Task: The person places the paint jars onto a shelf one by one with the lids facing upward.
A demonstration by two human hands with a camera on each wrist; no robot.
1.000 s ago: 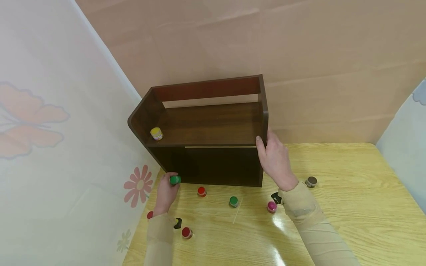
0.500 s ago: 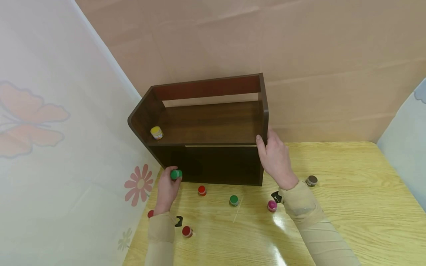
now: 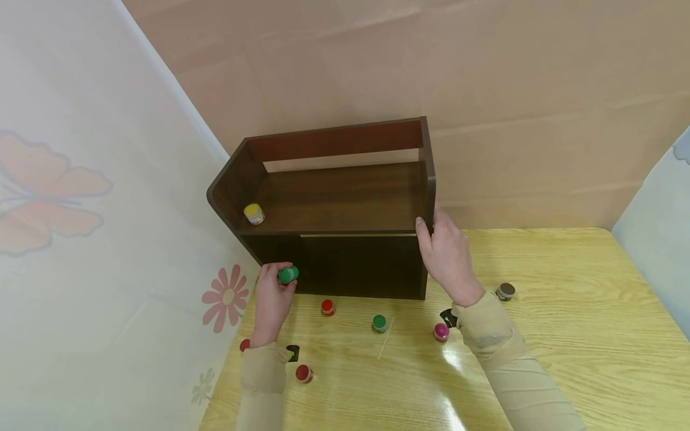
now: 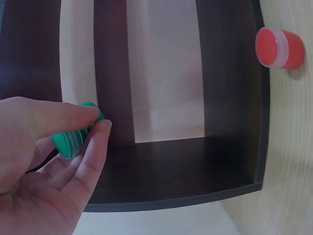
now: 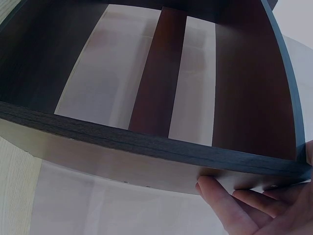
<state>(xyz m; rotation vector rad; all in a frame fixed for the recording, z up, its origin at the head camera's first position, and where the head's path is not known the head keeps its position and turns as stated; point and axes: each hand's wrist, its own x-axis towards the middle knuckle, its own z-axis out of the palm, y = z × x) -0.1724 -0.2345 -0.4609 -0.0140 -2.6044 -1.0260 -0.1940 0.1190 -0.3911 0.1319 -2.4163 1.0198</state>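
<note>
Left hand (image 3: pixel 272 302) pinches a green jar (image 3: pixel 288 275) at the lower compartment (image 3: pixel 361 269) of a brown shelf (image 3: pixel 345 233). Right hand (image 3: pixel 448 257) grips that shelf's side panel (image 3: pixel 428 161) (thumb at front edge, fingers outside). Beyond the left hand: yellow jar (image 3: pixel 254 214), on the top board (image 3: pixel 345 197). Between the hands: bright red jar (image 3: pixel 327 307), on the table (image 3: pixel 571 329).

Small round green plastic jar (image 3: pixel 288 275), tilted
I see it pinched in the left hand (image 3: pixel 272 302), before the dark brown wooden shelf unit (image 3: pixel 334 194) upright on the desk (image 3: pixel 566 311).
</note>
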